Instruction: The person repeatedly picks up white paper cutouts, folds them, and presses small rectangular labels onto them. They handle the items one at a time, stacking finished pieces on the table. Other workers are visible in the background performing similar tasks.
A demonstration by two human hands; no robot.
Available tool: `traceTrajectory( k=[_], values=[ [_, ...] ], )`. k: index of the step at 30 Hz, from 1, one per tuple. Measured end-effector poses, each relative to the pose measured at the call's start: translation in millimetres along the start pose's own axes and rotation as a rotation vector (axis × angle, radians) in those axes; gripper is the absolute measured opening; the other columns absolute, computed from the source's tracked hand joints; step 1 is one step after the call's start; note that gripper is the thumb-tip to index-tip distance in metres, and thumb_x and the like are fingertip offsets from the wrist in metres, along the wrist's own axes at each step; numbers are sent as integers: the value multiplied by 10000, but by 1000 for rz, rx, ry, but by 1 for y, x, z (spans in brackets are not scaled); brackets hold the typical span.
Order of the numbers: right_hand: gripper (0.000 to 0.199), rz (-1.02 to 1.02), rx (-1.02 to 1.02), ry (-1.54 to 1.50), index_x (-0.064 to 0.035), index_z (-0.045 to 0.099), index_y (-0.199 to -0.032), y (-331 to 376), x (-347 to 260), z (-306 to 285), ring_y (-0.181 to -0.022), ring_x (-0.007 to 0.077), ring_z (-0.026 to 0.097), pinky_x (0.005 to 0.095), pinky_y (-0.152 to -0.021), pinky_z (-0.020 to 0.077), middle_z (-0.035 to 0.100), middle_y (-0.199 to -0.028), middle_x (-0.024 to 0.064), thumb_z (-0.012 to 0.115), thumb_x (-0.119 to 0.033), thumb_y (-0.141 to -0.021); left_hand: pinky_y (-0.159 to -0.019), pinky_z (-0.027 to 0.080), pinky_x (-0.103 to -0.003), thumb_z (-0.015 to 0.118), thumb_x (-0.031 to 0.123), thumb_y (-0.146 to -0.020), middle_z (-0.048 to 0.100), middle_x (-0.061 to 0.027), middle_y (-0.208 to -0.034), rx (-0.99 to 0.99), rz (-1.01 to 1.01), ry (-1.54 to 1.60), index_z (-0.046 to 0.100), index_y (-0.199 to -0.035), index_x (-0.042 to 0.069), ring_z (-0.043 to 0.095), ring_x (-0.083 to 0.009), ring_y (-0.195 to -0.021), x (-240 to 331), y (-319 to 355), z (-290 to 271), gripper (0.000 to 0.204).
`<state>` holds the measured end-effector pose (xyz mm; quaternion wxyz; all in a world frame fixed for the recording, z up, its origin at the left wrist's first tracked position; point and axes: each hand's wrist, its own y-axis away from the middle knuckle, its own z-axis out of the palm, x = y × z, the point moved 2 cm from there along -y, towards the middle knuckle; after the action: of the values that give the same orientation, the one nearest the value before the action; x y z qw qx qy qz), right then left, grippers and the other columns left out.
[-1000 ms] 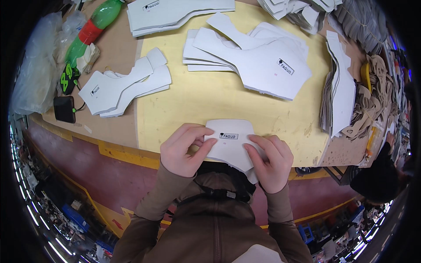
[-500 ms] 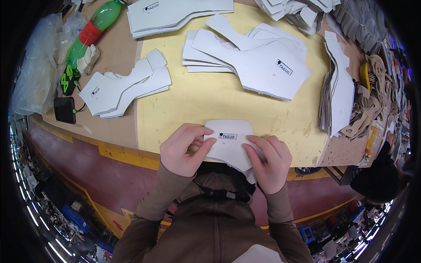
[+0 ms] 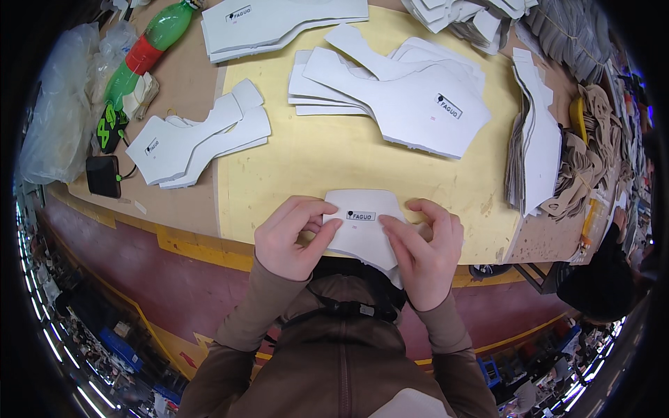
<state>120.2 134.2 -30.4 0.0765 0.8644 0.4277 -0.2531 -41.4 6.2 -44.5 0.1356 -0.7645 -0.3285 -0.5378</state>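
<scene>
A white cut-out piece (image 3: pixel 362 241) of sheet material with curved edges and a small printed label lies at the table's near edge. Its lower end reaches past that edge toward my waist. My left hand (image 3: pixel 287 238) pinches its left side between thumb and fingers. From the right, my right hand (image 3: pixel 426 256) holds the same piece, its fingertips on the top face close beside the label; one finger is raised and bent away. Under the right hand part of the piece is hidden, so I cannot tell whether there is more than one layer.
White cut pieces lie in a stack (image 3: pixel 432 118) ahead, another (image 3: pixel 171 143) to the left and one (image 3: pixel 279 31) at the back. Bundled pieces (image 3: pixel 540 139) stand right. A green bottle (image 3: pixel 162 33), clear plastic bag (image 3: pixel 59 104) and black box-shaped item (image 3: pixel 103 175) occupy the left.
My right hand's fingertips have slid left over the white piece toward the label, and one finger has lifted. My left hand has kept its hold in the same place.
</scene>
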Motion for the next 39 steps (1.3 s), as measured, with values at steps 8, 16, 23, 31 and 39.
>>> traceTrajectory(
  k=[8,16,23,31,39],
  values=[
    [311,-111,-4,139,-202,780,-1045,3,-5,2,-1144,225,597,398,-941,366,679,-1201,-37,735,-125,-747,-627,552,-255,779,-12,-832,678,-89,-911,3,1,-8,717,-991,4,685,-146,-719,-1,0,1,171],
    [281,-195,-49,167,-182,776,-1052,1,-8,-1,-1179,211,611,405,-962,362,699,-1195,-50,691,-148,-787,-626,553,-256,776,-13,-833,672,-89,-907,3,4,-18,714,-990,4,681,-145,-719,1,0,1,169],
    [274,-203,-51,166,-202,780,-1060,-1,-9,-1,-1161,226,614,450,-1009,392,692,-1159,-30,718,-125,-804,-623,552,-257,770,-18,-833,667,-88,-901,3,12,-29,710,-986,-1,673,-146,-712,2,0,1,165],
    [324,-186,-63,154,-245,786,-1075,0,-9,1,-1149,222,611,510,-1086,357,680,-1134,-41,749,-102,-787,-652,558,-239,771,-46,-830,682,-93,-947,-26,-6,-24,696,-987,-26,685,-131,-751,2,0,0,175],
    [313,-207,-70,131,-225,770,-1112,0,-7,3,-1143,230,608,555,-1094,360,671,-1149,-8,721,-92,-833,-648,558,-236,774,-46,-828,678,-89,-940,-32,0,-32,687,-964,-25,682,-128,-744,2,-1,0,163]
  ],
)
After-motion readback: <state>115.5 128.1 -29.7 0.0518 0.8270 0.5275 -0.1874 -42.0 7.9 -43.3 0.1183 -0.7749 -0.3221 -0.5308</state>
